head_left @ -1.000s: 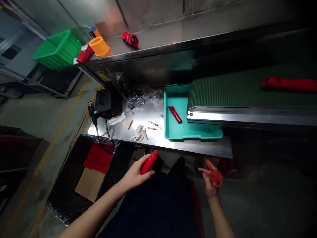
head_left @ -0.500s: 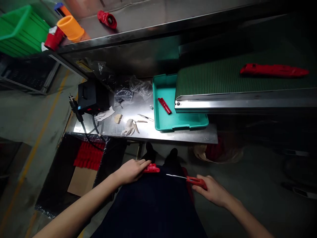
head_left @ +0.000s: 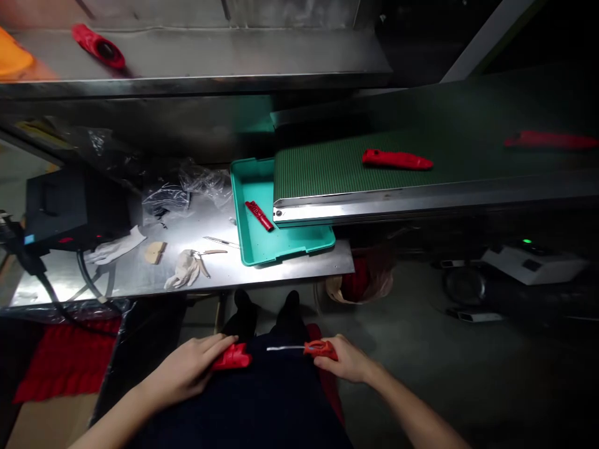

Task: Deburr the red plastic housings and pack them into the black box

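Observation:
Low in front of my body, my left hand [head_left: 189, 365] is wrapped round a red moulded plastic part [head_left: 233, 357], whose end sticks out past the fingers. To its right, my right hand [head_left: 349, 358] grips the orange-red handle of a thin-bladed tool [head_left: 321, 349]. The tool's narrow metal blade points left at the held part, with a gap between them. A similar red part [head_left: 259, 216] lies in the teal tray [head_left: 253, 255]. Another red part [head_left: 397, 160] rests on the green conveyor belt [head_left: 322, 168], and a blurred red piece [head_left: 552, 140] lies farther right on it.
On the metal bench [head_left: 290, 269] are cutters [head_left: 206, 257], a crumpled glove [head_left: 183, 269], a knife [head_left: 219, 242], clear plastic bags [head_left: 206, 181] and a black box [head_left: 77, 206] with a cable. A bin of red parts [head_left: 70, 358] stands lower left. The conveyor's metal edge [head_left: 374, 202] juts over the tray.
The view has swung to the right. The red part on the belt appears farther left, and a second one has come into view. Both hands keep their holds, with part and blade still apart.

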